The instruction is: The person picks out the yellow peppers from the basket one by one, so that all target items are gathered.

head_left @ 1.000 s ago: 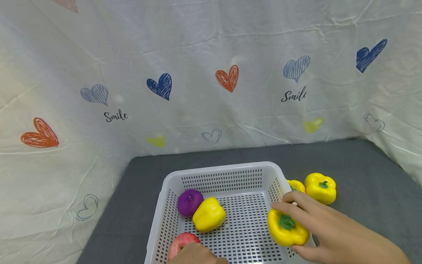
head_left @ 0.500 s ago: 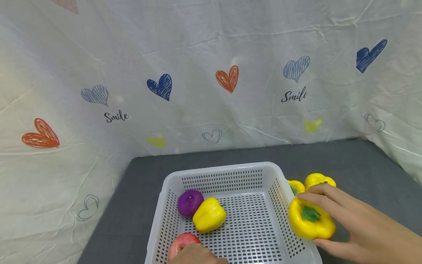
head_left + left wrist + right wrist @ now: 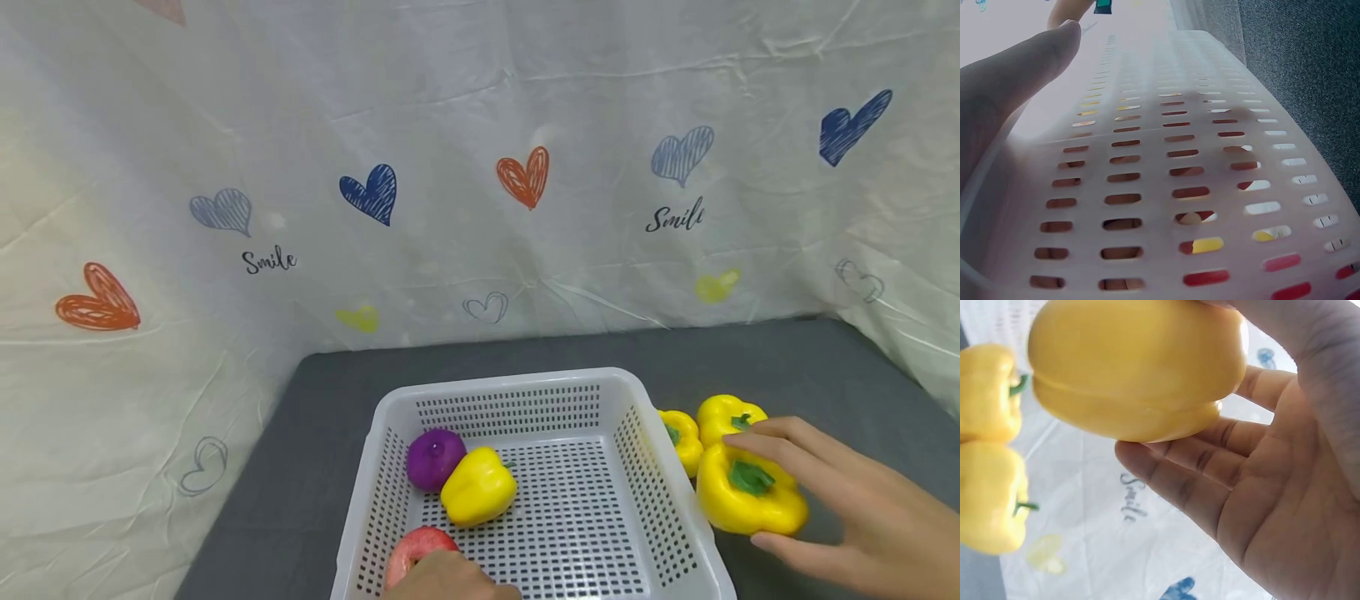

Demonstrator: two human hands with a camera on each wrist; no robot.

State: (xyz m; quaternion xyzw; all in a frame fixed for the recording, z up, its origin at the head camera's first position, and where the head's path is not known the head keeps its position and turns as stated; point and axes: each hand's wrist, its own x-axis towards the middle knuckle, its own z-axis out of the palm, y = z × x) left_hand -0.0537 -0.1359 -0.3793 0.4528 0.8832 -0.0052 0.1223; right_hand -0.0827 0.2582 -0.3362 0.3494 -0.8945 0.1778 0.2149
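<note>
My right hand (image 3: 862, 508) holds a yellow bell pepper (image 3: 742, 500) with a green stem, pinched between thumb and fingers, just outside the right wall of a white perforated basket (image 3: 375, 467). The right wrist view shows that pepper (image 3: 1135, 369) from its smooth side, with fingertips beneath it. At the near end of the basket, my left hand (image 3: 450, 579) is partly cut off by the frame edge. In the left wrist view its thumb (image 3: 1029, 69) lies along the basket rim, and finger-coloured patches show through the slots. Beside that hand, inside the basket, sits a red round fruit (image 3: 416, 550).
Inside the basket lie a purple onion-like ball (image 3: 435, 460) and another yellow bell pepper (image 3: 478, 487). To the right, two yellow bell peppers, one nearer the basket (image 3: 684, 442) and one farther off (image 3: 723, 417), rest on the dark grey table (image 3: 337, 392). A white printed sheet (image 3: 450, 250) hangs behind.
My right hand has moved rightward with its yellow bell pepper, from over the basket's right wall to outside it. My left hand has stayed in place.
</note>
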